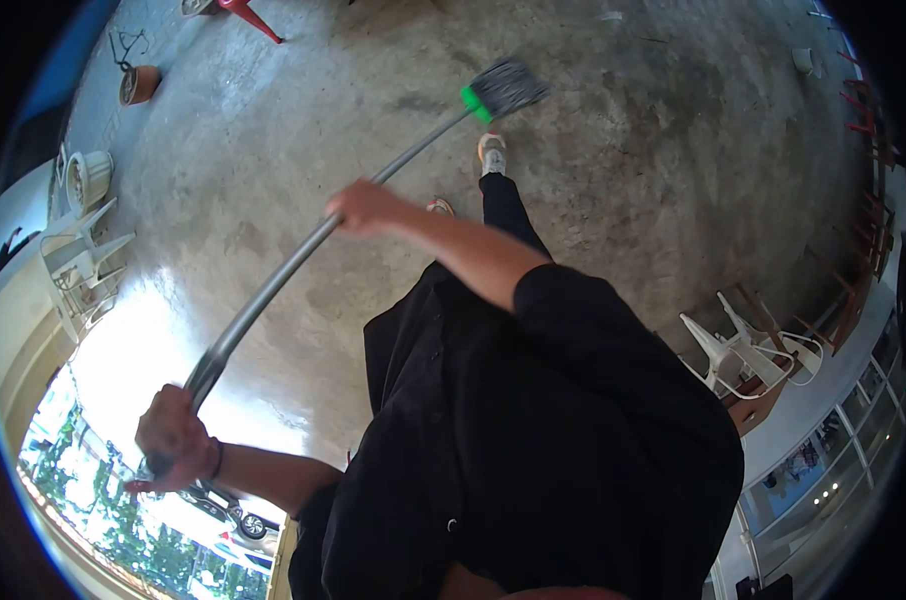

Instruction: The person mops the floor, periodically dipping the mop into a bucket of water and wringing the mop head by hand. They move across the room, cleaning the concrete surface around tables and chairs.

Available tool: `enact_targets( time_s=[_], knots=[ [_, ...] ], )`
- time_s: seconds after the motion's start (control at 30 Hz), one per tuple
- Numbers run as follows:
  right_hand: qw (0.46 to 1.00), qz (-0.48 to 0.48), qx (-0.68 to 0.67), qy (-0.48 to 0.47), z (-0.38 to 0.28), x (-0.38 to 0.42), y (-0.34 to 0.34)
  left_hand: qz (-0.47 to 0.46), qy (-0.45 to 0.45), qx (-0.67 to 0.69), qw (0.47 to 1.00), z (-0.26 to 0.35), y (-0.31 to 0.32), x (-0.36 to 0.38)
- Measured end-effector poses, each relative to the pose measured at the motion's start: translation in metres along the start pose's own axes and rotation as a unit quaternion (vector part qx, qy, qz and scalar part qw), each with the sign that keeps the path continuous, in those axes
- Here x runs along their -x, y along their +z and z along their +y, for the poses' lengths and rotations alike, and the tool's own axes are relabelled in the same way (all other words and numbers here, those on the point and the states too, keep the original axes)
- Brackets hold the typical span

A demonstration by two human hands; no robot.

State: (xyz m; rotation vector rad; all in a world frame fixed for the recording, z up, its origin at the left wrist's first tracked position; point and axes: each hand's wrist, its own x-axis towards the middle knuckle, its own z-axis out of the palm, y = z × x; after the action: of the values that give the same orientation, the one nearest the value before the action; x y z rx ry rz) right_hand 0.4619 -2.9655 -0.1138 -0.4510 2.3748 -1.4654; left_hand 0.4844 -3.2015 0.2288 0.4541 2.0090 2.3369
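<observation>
A long-handled broom (283, 272) slants across the head view, from the lower left up to the floor ahead. Its green head (476, 103) carries dark grey bristles (511, 88), just beyond my forward shoe (492, 152). My left hand (176, 440) is wrapped round the upper end of the handle, near a dark grip section. Farther down the shaft, about midway, my right hand (361, 207) closes round the grey pole. Both hands are slightly blurred.
Around me spreads a stained concrete floor (613, 190). White chairs (78, 255) and a potted plant (140, 85) stand at the left. A red chair leg (253, 20) shows at the top. More white chairs (743, 350) and reddish-brown furniture (853, 270) line the right side.
</observation>
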Motion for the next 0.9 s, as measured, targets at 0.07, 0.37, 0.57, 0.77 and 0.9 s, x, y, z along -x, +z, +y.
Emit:
enact_targets(
  time_s=[0.07,0.37,0.57,0.77,0.9],
  knots=[
    [0.995,-0.099,0.008,0.012,-0.062,-0.005,0.043,-0.019,0.015,0.009,1.000,0.048,-0.030,0.027],
    [0.995,-0.059,0.071,-0.038,-0.062,0.035,0.055,-0.041,0.048,0.065,0.996,0.041,-0.004,0.045],
    [0.989,0.012,0.097,0.113,0.057,0.094,-0.097,-0.084,0.038,0.140,0.986,-0.073,0.102,-0.027],
    [0.933,0.146,0.198,0.263,0.203,0.222,-0.284,-0.231,-0.042,0.209,0.949,-0.217,0.305,-0.075],
    [0.829,0.119,0.324,0.440,0.280,0.311,-0.348,-0.275,-0.100,0.141,0.946,-0.275,0.418,-0.036]
  ],
)
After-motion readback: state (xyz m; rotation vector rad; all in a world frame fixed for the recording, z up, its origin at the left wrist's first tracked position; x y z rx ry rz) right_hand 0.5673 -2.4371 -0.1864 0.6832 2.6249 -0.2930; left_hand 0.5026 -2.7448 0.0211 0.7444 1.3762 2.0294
